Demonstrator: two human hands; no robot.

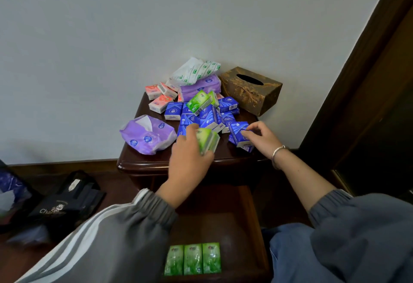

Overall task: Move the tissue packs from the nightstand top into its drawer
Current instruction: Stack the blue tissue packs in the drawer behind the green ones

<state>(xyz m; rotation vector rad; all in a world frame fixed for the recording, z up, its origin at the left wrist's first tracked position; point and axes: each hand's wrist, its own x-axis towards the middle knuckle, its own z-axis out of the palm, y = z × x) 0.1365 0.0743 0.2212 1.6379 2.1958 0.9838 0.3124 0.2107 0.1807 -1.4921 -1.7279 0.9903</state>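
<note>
Small tissue packs lie heaped on the dark wooden nightstand top (pixel 143 159): several blue packs (pixel 172 111), green packs (pixel 199 101), pink packs (pixel 159 102) and larger purple packs (pixel 147 136). My left hand (pixel 190 155) grips green packs (pixel 207 140) at the front of the heap. My right hand (pixel 260 137) pinches a blue pack (pixel 238 132) at the right. Below, the open drawer (pixel 257 227) holds three green packs (pixel 193 259) side by side at its front.
A brown patterned tissue box (pixel 251 90) stands at the nightstand's back right by the wall. A white and green soft pack (pixel 194 70) tops the rear pile. Dark bags (pixel 67 202) sit on the floor to the left. A dark wooden frame (pixel 357 81) rises at the right.
</note>
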